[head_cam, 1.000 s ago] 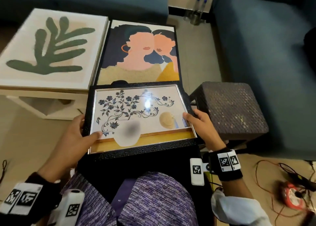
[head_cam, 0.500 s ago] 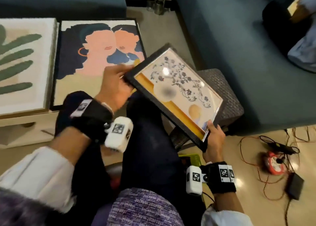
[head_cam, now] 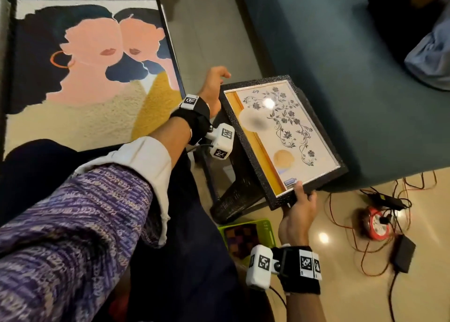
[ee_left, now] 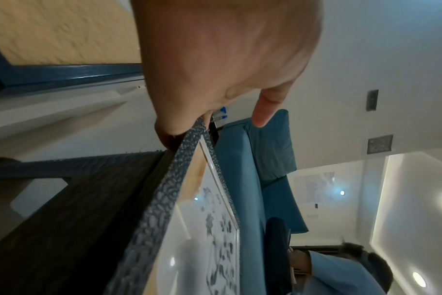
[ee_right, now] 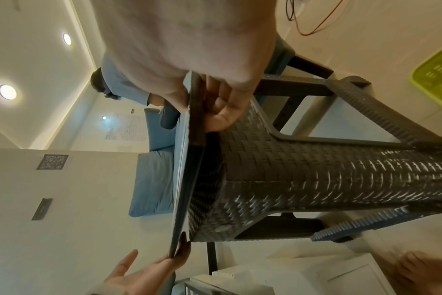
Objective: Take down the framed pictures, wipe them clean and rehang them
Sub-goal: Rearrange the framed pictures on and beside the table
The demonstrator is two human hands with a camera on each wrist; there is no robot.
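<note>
- The large portrait picture (head_cam: 90,71) lies flat at the left, as it does in the earlier head views; it looks nearer and fills more of the view now because the camera has swung to the right.
- The left hand (head_cam: 214,88) reaches across the body to the far corner of the floral framed picture (head_cam: 282,136). In the left wrist view the thumb side presses the frame's edge while one finger (ee_left: 264,111) sticks out straight and free, so I judge it a light steadying touch, not a full clasp.
- The floral picture itself now lies tilted over the top of the dark woven stool (head_cam: 233,195), beside the blue sofa (head_cam: 328,53). A second ago it sat flat on the lap with a hand on each short side; half a second ago it was lifted and turning in the air.
- That shift suggests the picture is being set on the stool as a work surface, likely for wiping; no cloth shows in either hand.
- The right hand (head_cam: 297,212) pinches the near corner, thumb on the front and curled fingers (ee_right: 222,107) under the back; half a second ago it held that same end.
- Further right, a red cable reel (head_cam: 378,224) and its orange wires lie on the floor.
</note>
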